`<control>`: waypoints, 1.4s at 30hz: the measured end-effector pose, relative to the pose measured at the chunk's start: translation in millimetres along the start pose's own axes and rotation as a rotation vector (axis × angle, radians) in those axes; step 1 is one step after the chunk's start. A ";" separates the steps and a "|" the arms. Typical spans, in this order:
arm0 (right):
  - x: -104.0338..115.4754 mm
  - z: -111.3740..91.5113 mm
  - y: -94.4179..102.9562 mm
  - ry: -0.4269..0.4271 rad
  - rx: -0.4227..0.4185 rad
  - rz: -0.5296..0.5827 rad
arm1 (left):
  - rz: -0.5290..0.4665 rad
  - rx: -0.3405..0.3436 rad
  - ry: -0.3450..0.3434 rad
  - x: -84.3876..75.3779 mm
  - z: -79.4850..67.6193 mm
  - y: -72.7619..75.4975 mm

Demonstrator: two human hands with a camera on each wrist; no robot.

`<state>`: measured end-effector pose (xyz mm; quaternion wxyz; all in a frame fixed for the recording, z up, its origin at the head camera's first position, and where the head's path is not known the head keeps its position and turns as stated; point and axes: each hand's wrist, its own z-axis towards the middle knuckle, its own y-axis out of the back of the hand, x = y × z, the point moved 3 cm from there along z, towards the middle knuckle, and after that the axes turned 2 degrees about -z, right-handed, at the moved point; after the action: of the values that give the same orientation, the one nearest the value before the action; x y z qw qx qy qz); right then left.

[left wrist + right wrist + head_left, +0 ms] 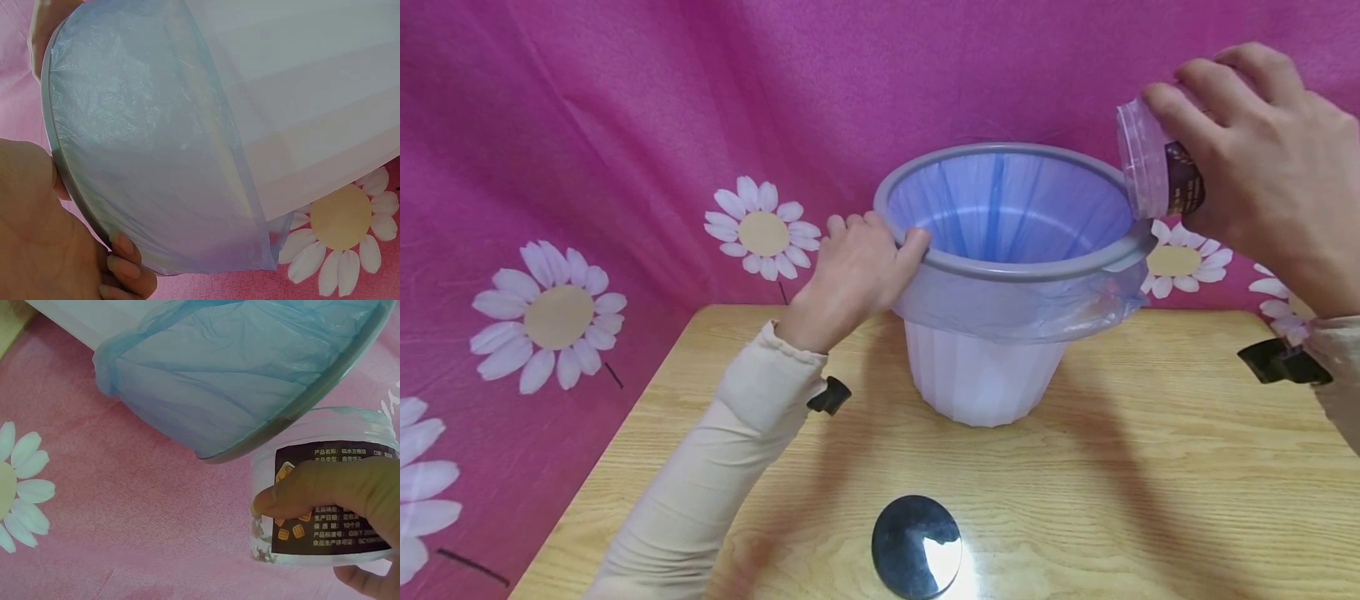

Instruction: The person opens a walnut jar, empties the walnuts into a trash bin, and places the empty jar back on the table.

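Observation:
A white trash can with a grey rim stands on the table, lined with a translucent blue bag folded over its outside. My left hand grips the rim at its left side, thumb on the near edge and fingers beyond it, as the left wrist view also shows. In my right hand is a clear plastic jar with a dark printed label, tipped on its side with its mouth toward the can, at the rim's right edge. Small bits cling inside the jar's base.
A round black lid lies on the wooden table near the front. Behind the table hangs a magenta cloth printed with white daisies. Black mounts are strapped at both wrists.

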<state>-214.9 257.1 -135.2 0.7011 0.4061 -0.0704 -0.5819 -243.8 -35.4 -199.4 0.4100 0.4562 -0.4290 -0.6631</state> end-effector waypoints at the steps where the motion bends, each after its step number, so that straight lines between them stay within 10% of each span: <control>1: 0.0 -0.1 -0.1 0.000 0.000 -0.002 | 0.003 -0.004 -0.001 -0.1 0.1 0.1; 42: -3.3 -3.5 -2.4 -0.103 0.006 0.074 | 0.060 -0.010 0.000 -1.5 1.5 1.2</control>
<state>-215.8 261.7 -137.9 0.7163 0.3749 -0.1229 -0.5755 -244.6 -34.1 -197.6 0.4321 0.4410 -0.4393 -0.6526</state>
